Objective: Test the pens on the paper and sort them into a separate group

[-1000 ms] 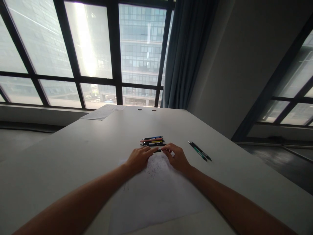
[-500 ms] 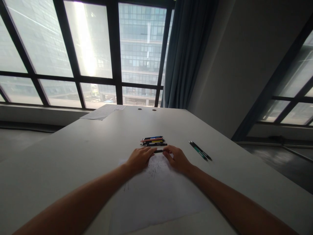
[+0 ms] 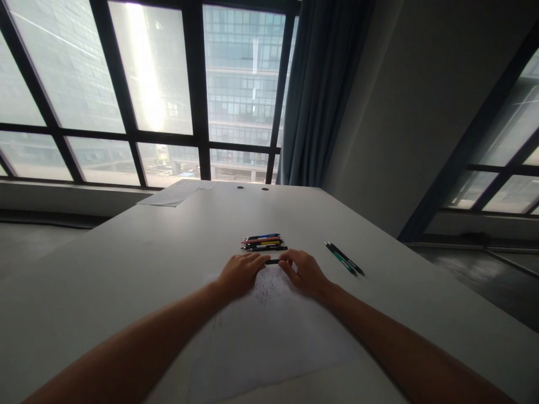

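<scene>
Both your hands pinched one dark pen (image 3: 272,261) at the sheet's (image 3: 269,331) far edge: left hand (image 3: 240,273) on its left end, right hand (image 3: 305,272) on its right. Pen row (image 3: 264,242) lay just beyond; two pens (image 3: 344,258) sat farther right.

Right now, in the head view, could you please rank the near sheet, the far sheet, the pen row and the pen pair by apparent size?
1. Near sheet, though closest to the camera.
2. Far sheet.
3. Pen row and pen pair: too alike to rank.

Matt white table (image 3: 126,264); thin paper sheet (image 3: 269,331); glossy plastic pens (image 3: 263,242).
</scene>
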A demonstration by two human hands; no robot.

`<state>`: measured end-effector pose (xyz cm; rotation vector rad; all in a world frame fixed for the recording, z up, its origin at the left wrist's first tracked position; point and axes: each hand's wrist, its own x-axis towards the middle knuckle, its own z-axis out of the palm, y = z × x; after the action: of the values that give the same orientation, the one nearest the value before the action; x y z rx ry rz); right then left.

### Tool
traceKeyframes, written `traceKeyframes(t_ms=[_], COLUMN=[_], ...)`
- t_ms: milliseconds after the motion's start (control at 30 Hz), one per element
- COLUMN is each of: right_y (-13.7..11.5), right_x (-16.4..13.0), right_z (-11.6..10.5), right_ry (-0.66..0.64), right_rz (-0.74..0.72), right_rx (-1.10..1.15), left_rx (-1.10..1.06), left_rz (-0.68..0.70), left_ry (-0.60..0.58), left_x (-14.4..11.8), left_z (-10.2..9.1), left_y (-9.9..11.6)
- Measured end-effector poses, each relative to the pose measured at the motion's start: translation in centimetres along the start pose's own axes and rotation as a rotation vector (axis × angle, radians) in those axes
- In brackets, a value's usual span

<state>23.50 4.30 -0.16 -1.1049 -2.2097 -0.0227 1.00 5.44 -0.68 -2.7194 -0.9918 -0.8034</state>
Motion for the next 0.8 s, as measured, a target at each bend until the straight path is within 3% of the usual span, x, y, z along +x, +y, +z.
traceKeyframes(t_ms=[433,667,733,800], right_y=[-0.20,-0.40,0.02,0.39], right_x=[0.24,0.33,0.36,0.45], right_z=[0.18,0.43,0.11,-0.35], right_ry=[-0.003,-0.023,-0.013,0.043], right_rz=[-0.055,0.255,0.343,0.333], right_rx=[-0.067,0.076,0.042,-0.074], left_rx=[0.022,0.032,0.027,0.020], left_rz=[0.047,0.066,0.022,-0.017], left_ry=[0.039,0.196,0.215,0.218], left_x=[0.01,0.01,0.04,0.08], left_z=[0.17,0.28,0.18,0.12], left_y=[-0.07,-0.30,-0.42,-0.55])
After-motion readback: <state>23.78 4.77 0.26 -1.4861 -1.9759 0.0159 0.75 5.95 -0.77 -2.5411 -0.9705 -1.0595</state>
